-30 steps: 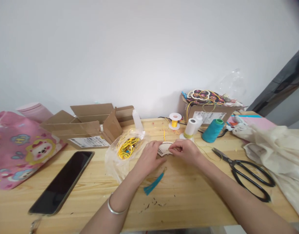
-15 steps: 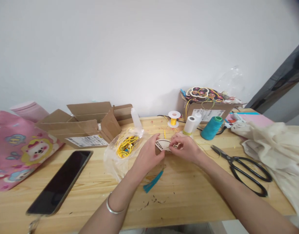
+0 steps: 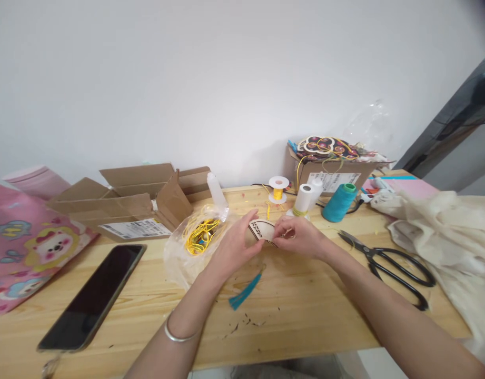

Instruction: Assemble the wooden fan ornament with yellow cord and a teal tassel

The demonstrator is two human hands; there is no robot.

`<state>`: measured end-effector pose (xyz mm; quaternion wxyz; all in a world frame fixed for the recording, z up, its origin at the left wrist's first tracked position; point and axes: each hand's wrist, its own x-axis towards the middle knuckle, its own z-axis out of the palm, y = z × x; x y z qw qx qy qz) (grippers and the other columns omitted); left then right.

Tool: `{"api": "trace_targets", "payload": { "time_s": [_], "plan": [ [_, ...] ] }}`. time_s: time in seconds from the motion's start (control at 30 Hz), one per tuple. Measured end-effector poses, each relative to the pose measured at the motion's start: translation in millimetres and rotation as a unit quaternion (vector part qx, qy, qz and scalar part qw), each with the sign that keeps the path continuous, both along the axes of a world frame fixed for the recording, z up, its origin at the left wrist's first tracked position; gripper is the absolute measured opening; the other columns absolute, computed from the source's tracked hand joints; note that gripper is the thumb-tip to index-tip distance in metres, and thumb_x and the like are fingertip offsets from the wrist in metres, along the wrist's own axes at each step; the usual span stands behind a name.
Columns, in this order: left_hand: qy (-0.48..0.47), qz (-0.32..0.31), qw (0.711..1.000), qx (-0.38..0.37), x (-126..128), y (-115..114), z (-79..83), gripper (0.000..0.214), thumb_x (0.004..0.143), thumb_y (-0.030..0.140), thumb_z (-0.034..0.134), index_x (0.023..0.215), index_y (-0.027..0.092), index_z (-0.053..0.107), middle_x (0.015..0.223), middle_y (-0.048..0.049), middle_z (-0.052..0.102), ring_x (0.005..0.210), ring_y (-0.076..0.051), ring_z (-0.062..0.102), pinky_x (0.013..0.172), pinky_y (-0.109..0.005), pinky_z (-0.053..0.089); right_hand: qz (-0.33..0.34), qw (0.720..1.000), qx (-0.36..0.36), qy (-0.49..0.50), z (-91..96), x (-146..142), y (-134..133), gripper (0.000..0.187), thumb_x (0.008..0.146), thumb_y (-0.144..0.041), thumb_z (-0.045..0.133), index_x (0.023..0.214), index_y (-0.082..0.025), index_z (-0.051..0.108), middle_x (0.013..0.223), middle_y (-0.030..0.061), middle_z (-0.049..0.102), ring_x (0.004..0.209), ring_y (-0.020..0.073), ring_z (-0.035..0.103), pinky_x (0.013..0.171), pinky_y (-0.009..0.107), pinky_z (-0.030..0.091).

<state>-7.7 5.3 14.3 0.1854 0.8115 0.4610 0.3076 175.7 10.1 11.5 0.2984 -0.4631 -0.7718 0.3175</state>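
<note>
Both hands meet over the middle of the wooden table (image 3: 305, 321). Between them is a small fan-shaped wooden cutout (image 3: 261, 230), held a little above the tabletop. My left hand (image 3: 235, 246) grips its left edge with thumb and fingers closed round it. My right hand (image 3: 298, 237) pinches its right end. A teal tassel (image 3: 244, 292) hangs from the piece on a thin cord and lies on the table below my hands. A silver bangle (image 3: 178, 336) sits on my left wrist.
A clear bag of yellow cord (image 3: 197, 237) lies left of my hands, with a phone (image 3: 94, 296), open cardboard boxes (image 3: 135, 202) and a pink bag (image 3: 29, 242) further left. Thread spools (image 3: 303, 201) and a teal cone (image 3: 339, 202) stand behind. Black scissors (image 3: 388, 266) and cream cloth (image 3: 447, 237) are right.
The wooden cutout has been turned and lifted between my hands, its patterned face now showing. Both hands shifted slightly up and left in view as the camera moved.
</note>
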Motion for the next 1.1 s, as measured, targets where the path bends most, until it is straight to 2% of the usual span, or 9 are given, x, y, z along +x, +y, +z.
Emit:
{"api": "trace_targets", "payload": {
  "time_s": [0.3, 0.77, 1.1],
  "plan": [
    [0.015, -0.002, 1.000, 0.006, 0.0, -0.4, 0.9, 0.058, 0.071, 0.026, 0.054, 0.124, 0.020, 0.032, 0.119, -0.0073, 0.050, 0.109, -0.020, 0.046, 0.092, -0.036, 0.034, -0.016, 0.999, 0.016, -0.031, -1.6, 0.0, 0.7, 0.010, 0.064, -0.017, 0.053, 0.062, -0.016, 0.063, 0.069, 0.0021, 0.060, 0.058, 0.0103, 0.052, 0.053, 0.022, 0.040],
    [0.019, 0.001, 1.000, 0.006, 0.3, -2.2, 0.6, 0.057, 0.070, 0.026, 0.054, 0.123, 0.022, 0.033, 0.118, -0.0061, 0.051, 0.108, -0.020, 0.047, 0.090, -0.035, 0.036, -0.006, 0.999, 0.014, -0.052, -2.2, -2.1, 1.1, 0.010, 0.065, -0.017, 0.053, 0.063, -0.016, 0.063, 0.067, 0.0016, 0.058, 0.058, 0.0100, 0.050, 0.052, 0.022, 0.038],
    [0.015, 0.000, 1.000, 0.004, -0.1, -1.1, -0.4, 0.056, 0.070, 0.027, 0.054, 0.123, 0.022, 0.034, 0.117, -0.0068, 0.051, 0.108, -0.021, 0.046, 0.090, -0.036, 0.035, -0.002, 0.998, 0.039, -0.055, -2.7, -1.0, 3.1, 0.011, 0.067, -0.019, 0.054, 0.063, -0.016, 0.064, 0.063, 0.0007, 0.057, 0.056, 0.0094, 0.047, 0.051, 0.022, 0.035]
  ]
}}
